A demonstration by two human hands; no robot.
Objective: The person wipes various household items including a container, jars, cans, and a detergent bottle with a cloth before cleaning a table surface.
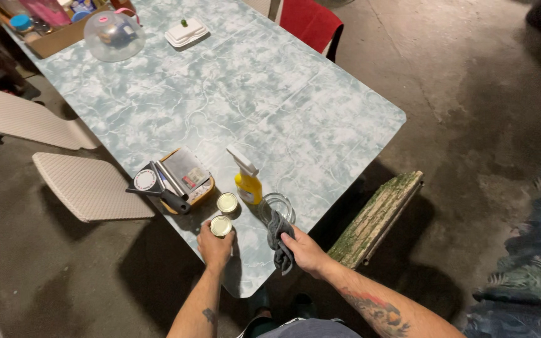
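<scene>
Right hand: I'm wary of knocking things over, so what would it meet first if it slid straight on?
Probably the clear glass jar: the right hand, gripping a grey cloth, points toward it, with the yellow spray bottle just beyond.

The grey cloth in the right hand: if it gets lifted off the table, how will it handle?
The grey cloth probably handles floppy: it droops in folds from the right hand. It looks light and unlikely to roll or break. One end lies against the clear glass jar, so a pull might nudge that.
</scene>
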